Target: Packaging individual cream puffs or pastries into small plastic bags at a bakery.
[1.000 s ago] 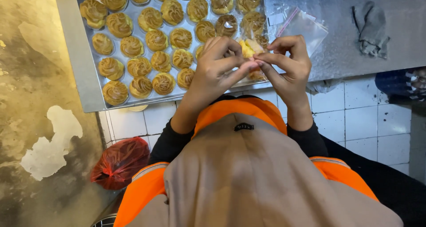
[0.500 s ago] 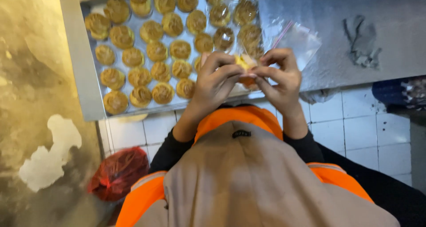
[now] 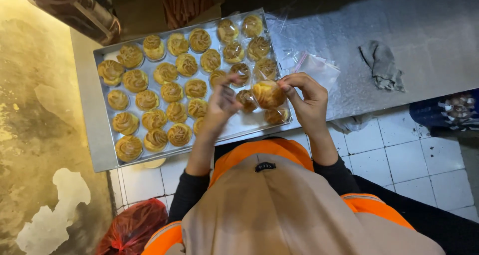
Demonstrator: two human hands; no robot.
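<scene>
Golden pastry [image 3: 268, 93] sits wrapped in clear film, pinched in the right hand [image 3: 305, 101], whose fingers [image 3: 289, 88] curl around its right side and close on it. It hangs above the near right corner of the tray [image 3: 102, 150], just over the bagged pieces lying there. Left hand [image 3: 221, 105] is beside it, to the left, fingers loosely spread and half open; a fingertip reaches toward the pastry, but whether it touches I cannot tell. It grips nothing that shows.

Steel tray lies on the grey surface [image 3: 424, 30], filled with rows of swirled pastries [image 3: 149, 100] on its left and middle; those at its far right, the bagged pastries [image 3: 252, 48], shine under plastic. Right of the tray, near the right hand, lies a small stack of clear bags [image 3: 319, 68]. Farther right on the surface rests a crumpled grey cloth [image 3: 383, 64].

Near the camera, an orange and beige garment [image 3: 279, 205] fills the view, black sleeves running up to both wrists. Below the tray's edge show white tiles [image 3: 389, 150], and a red plastic bag [image 3: 132, 227] sits low at the left.
</scene>
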